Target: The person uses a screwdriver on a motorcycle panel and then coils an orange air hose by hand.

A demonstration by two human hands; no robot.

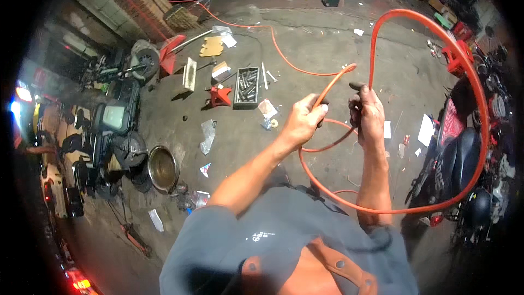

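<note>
Both hands on the long orange rubber hose (480, 109), coiling loops in the air.

I see the left hand (302, 122) with fingers curled tight round one hose strand just below the free end, and the right hand (367, 113) with fingers wrapped round another strand plus a dark grip. The big loop arcs above and right of the right fingers, smaller loops hang below both. A grey metal tray of bolts (246, 87) lies on the concrete floor (327, 38), well left of the left fingers.
</note>
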